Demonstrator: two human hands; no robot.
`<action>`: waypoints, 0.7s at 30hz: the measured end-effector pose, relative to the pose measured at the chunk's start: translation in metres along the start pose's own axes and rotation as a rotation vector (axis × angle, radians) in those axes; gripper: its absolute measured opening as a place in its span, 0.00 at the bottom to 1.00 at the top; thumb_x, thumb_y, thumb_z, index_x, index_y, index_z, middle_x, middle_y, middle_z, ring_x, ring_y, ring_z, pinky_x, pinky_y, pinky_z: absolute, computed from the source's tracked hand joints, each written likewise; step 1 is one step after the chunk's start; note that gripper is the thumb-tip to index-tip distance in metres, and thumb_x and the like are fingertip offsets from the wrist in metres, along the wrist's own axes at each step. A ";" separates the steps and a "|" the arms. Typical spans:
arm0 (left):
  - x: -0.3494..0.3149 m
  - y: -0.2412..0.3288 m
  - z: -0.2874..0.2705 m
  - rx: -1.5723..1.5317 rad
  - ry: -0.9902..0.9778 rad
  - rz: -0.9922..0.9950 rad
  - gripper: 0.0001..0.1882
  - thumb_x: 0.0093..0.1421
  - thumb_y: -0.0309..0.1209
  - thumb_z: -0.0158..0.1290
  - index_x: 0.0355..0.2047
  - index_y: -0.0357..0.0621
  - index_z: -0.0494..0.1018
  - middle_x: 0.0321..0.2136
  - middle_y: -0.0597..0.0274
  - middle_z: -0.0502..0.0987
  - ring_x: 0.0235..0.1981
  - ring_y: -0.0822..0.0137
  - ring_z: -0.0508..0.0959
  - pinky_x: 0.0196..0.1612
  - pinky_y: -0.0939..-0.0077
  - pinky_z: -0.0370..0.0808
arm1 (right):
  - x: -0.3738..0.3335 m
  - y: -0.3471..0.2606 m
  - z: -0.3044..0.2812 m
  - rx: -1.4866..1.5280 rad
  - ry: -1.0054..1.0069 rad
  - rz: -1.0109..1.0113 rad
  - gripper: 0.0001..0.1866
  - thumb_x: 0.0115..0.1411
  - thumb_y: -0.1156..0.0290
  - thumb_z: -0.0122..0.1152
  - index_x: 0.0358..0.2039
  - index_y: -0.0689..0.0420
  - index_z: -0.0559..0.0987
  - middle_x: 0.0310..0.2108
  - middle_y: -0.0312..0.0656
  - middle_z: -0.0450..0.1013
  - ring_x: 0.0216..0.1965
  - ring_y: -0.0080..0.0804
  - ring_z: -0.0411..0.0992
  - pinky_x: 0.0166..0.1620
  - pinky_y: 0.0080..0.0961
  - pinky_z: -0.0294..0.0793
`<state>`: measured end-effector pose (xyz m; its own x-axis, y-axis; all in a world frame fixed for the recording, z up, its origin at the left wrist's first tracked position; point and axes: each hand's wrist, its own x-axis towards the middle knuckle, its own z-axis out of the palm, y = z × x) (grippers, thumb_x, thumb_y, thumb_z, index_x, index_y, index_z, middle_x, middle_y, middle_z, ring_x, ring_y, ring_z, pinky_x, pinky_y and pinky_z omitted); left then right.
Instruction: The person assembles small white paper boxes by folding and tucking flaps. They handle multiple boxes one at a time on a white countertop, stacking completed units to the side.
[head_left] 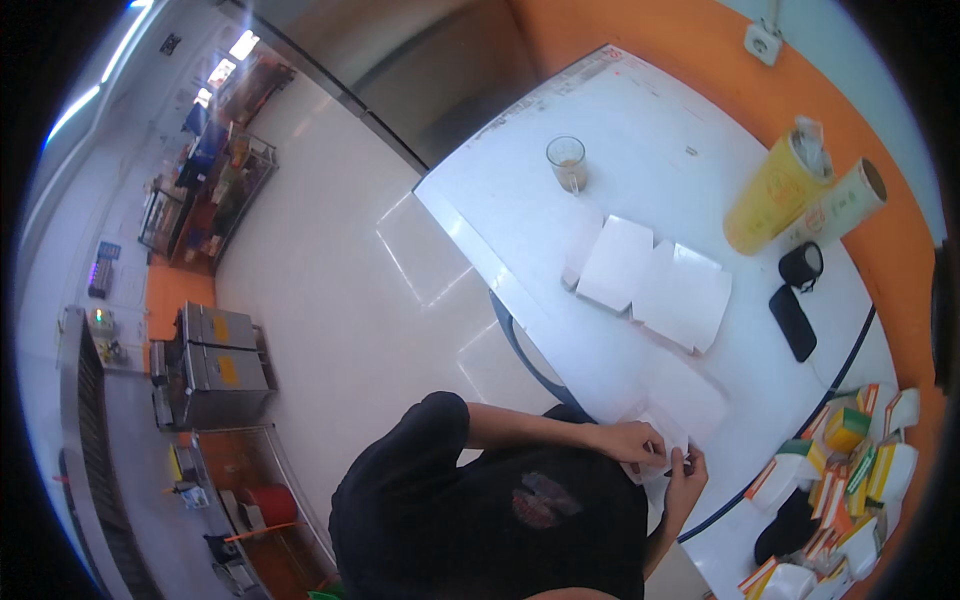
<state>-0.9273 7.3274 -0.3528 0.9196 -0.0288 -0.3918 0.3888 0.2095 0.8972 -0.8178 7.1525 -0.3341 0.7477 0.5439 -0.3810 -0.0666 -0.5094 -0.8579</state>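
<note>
At the near edge of the white table, my left hand [636,443] pinches the near end of a white paperboard box [690,400]. My right hand [687,474] is closed on a flap at the same end, its fingers bent close to the left ones. The box looks partly unfolded, and its near edge is partly covered by my fingers. Farther up the table lies another white box [655,285], opened out with its flaps and fold lines showing.
A glass mug [567,165] stands at the far side. Yellow roll [780,190], white roll [835,205], black cylindrical item [801,266] and black phone [793,323] are at the right. Several coloured folded cartons [848,430] pile up near right, around a black item [787,530].
</note>
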 end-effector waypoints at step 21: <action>0.034 -0.018 0.009 0.376 0.440 0.464 0.09 0.57 0.26 0.66 0.37 0.36 0.83 0.33 0.50 0.84 0.37 0.60 0.85 0.45 0.69 0.80 | 0.001 0.009 0.015 0.337 0.280 0.029 0.18 0.65 0.76 0.65 0.53 0.70 0.79 0.41 0.46 0.78 0.43 0.31 0.75 0.50 0.30 0.76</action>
<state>-0.9024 7.3139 -0.3810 0.9172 0.3922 0.0704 0.0311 -0.2465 0.9687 -0.8274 7.1586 -0.3477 0.8894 0.3075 -0.3382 -0.2673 -0.2503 -0.9306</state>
